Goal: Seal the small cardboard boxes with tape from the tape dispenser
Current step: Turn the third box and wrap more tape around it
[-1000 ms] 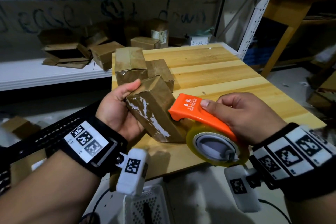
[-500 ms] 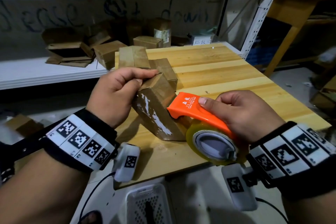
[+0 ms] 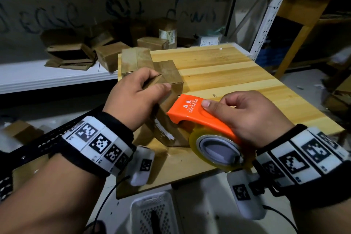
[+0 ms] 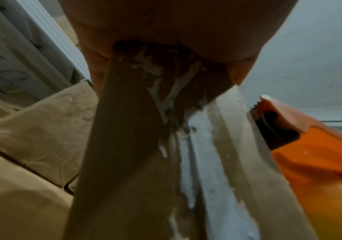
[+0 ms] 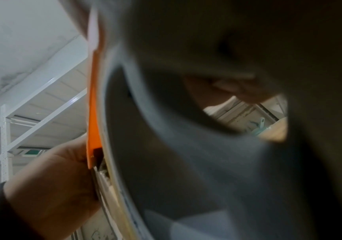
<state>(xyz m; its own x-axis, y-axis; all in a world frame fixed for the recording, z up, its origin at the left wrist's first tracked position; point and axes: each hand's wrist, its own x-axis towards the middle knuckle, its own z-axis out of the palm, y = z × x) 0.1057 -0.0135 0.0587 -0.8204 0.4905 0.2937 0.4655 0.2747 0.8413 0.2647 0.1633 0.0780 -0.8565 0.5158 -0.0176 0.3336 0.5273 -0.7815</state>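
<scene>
The box [image 3: 167,119] stands tilted on the near part of the table [image 3: 237,81], its long axis running from the bottom corner on the wood, near the front edge, up and away toward the two boxes [image 3: 152,64] behind it; its upper end leans to the back left. A strip of shiny tape [image 3: 165,133] runs along its near face, wrinkled and whitish in the left wrist view. The left hand [image 3: 133,99] comes in from the lower left with its back up and caps the top end of the box: the fingers [image 3: 144,76] curl over the far edge, and the thumb [image 3: 161,87] presses against the near side, so the end is pinched between them. The dispenser [image 3: 199,118] lies against the right face of the box, orange nose pointing up-left at the box, the roll [image 3: 218,148] toward the person at the table's edge; its long axis runs from lower right to upper left. In the left wrist view its toothed tip [image 4: 256,105] sits just beside the box's taped edge; whether they touch I cannot tell. The right hand [image 3: 247,118] wraps the dispenser from the right, index finger [image 3: 210,105] laid straight along the orange top, the other fingers curled down the far side. More boxes lie on the shelf [image 3: 47,78] to the left.
</scene>
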